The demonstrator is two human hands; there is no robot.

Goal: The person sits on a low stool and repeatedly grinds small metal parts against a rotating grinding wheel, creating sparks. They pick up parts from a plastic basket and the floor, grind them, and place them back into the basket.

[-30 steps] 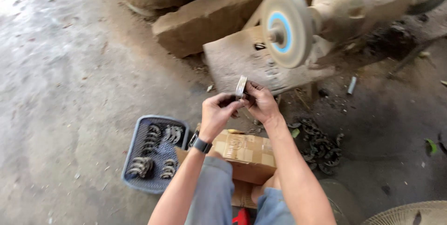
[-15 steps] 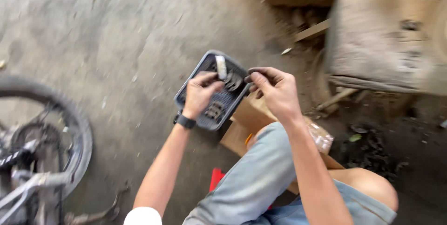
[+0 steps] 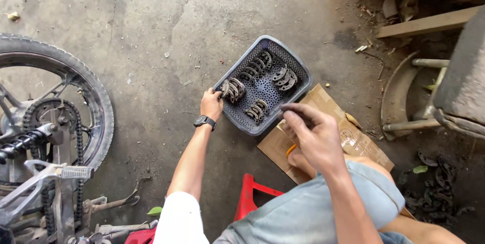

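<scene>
A dark grey plastic basket [image 3: 298, 90] sits on the concrete floor and holds several rows of curved metal shoes [image 3: 258, 64]. My left hand [image 3: 211, 103], with a black watch on the wrist, reaches to the basket's left corner. Its fingers close on a stack of the curved shoes [image 3: 233, 89] there. My right hand [image 3: 312, 132] hovers over the basket's near edge and a flattened cardboard box [image 3: 353, 140]. Its fingertips are pinched together and nothing shows between them. My knees in grey shorts fill the lower middle.
A motorcycle rear wheel [image 3: 76, 80] with its chain [image 3: 78, 143] stands at the left. A red plastic stool [image 3: 250, 198] is under me. A wooden plank [image 3: 429, 21] and a metal stand [image 3: 414, 97] lie at the right, with a dark heap of metal scraps [image 3: 434, 188] below.
The view swung from the grinding wheel down to the floor. Both hands held one shoe together before; my left hand has moved to the basket's corner and my right hand has drawn back.
</scene>
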